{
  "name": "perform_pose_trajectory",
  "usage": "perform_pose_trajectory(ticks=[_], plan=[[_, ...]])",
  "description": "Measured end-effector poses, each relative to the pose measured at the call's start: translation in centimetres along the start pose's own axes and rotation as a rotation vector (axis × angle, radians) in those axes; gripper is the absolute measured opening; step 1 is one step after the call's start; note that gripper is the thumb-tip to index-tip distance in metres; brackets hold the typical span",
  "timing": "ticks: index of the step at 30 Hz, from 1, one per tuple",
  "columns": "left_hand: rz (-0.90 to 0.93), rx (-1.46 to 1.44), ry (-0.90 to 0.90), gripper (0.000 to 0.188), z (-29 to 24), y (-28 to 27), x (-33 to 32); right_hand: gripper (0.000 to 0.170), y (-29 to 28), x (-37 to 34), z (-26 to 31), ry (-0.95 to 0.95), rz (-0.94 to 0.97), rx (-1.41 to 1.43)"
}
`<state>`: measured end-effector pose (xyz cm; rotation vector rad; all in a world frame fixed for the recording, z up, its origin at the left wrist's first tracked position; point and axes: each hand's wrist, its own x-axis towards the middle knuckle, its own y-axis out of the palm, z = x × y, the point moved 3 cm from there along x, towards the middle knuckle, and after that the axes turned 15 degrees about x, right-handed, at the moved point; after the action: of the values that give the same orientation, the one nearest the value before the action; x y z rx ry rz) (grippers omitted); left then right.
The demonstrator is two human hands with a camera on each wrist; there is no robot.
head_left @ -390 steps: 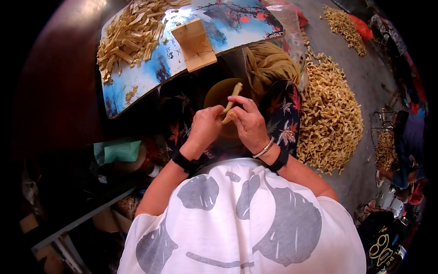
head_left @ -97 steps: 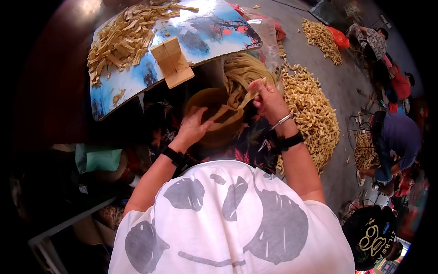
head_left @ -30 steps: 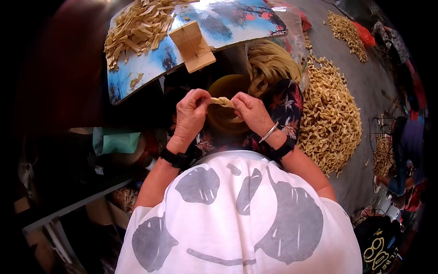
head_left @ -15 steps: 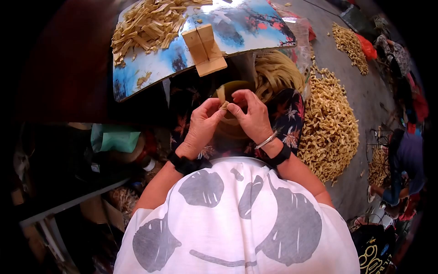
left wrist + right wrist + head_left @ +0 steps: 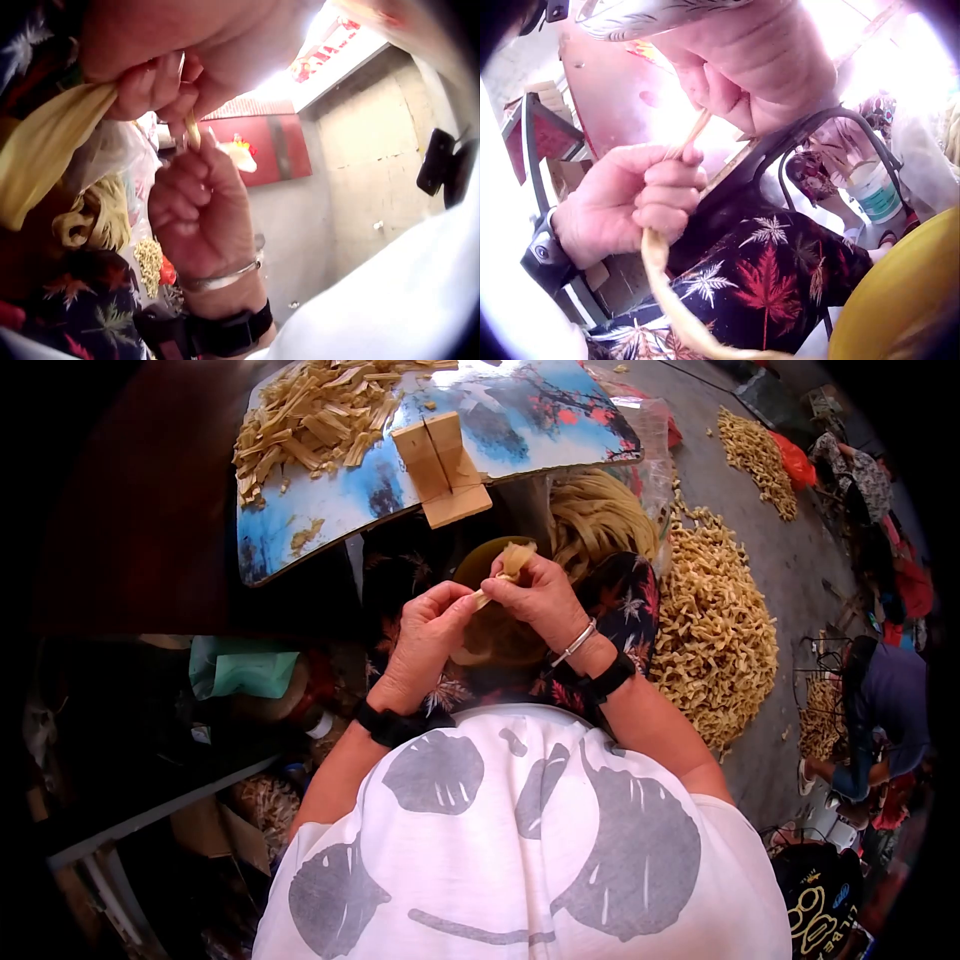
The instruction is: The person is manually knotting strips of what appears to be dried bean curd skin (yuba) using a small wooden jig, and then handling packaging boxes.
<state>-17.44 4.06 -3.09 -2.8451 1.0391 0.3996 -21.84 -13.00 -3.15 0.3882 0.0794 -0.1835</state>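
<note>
A soft, flat tan strip (image 5: 516, 557), resembling tofu skin, runs between both hands above the lap. My left hand (image 5: 428, 645) pinches it between thumb and fingers; a length hangs below that hand in the right wrist view, where the strip (image 5: 673, 304) curves down toward a yellow basin (image 5: 904, 289). My right hand (image 5: 545, 603) pinches the strip a short way off, with a broad folded end sticking up past its fingers. A narrow taut stretch spans the two hands in the left wrist view. The basin stands below the hands, between the knees.
A bundle of long tan strips (image 5: 600, 525) lies beyond the right knee. A big heap of knotted pieces (image 5: 715, 635) covers the floor at right. Ahead, a painted tabletop (image 5: 360, 510) bears an angled wooden stand (image 5: 440, 470) and a pile of short pieces (image 5: 320, 425).
A second ago the hands held a twisted, knotted piece between them; half a second ago their fingers met on it. Now they have drawn apart, the right hand higher, with the strip stretched between.
</note>
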Motion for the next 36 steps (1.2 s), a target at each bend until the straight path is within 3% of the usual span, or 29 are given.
perform_pose_trajectory(ticks=[5, 9, 11, 13, 15, 17, 18, 20, 26, 30, 31, 36], plan=[[0.123, -0.177, -0.053, 0.015, 0.5, -1.5, -0.7, 0.011, 0.0, 0.4, 0.4, 0.107, -0.032, 0.154], [0.029, 0.159, 0.004, 0.018, -1.5, -1.4, -0.5, 0.011, 0.9, 1.0, 1.3, 0.196, -0.033, 0.287], [0.031, 0.162, -0.005, 0.019, -1.8, -1.9, -0.1, 0.012, 1.1, 1.4, 1.9, 0.238, -0.005, 0.395], [0.044, 0.11, 0.016, 0.02, -2.0, -2.3, 0.9, 0.015, 1.2, 2.2, 2.4, 0.213, 0.006, 0.33], [-0.053, 0.266, 0.112, 0.02, -3.4, -3.0, 2.2, 0.021, 1.1, 3.5, 3.2, 0.143, 0.029, 0.229], [-0.169, 0.418, 0.159, 0.018, -5.4, -4.2, 3.7, 0.023, 1.2, 5.3, 4.6, -0.018, 0.0, 0.094], [-0.239, 0.51, 0.284, 0.017, -6.3, -4.7, 4.9, 0.025, 1.2, 6.3, 5.2, -0.098, -0.017, 0.027], [-0.346, 0.652, 0.357, 0.016, -8.3, -5.7, 6.7, 0.025, 1.2, 8.2, 6.3, -0.282, -0.085, -0.267], [-0.52, 0.745, 0.448, 0.013, -9.4, -7.5, 12.2, 0.014, 2.0, 12.9, 7.4, -0.755, -0.221, -0.69], [-0.578, 0.721, 0.439, 0.014, -7.0, -7.5, 13.9, 0.011, 1.3, 14.7, 5.0, -0.645, -0.148, -0.996], [-0.598, 0.616, 0.346, 0.015, -6.9, -7.9, 13.9, 0.011, 1.0, 14.8, 5.0, -0.65, -0.155, -0.991], [-0.429, 0.326, 0.292, 0.011, -7.8, -7.6, 12.8, 0.014, 0.7, 13.6, 6.4, -0.475, -0.075, -0.843]])
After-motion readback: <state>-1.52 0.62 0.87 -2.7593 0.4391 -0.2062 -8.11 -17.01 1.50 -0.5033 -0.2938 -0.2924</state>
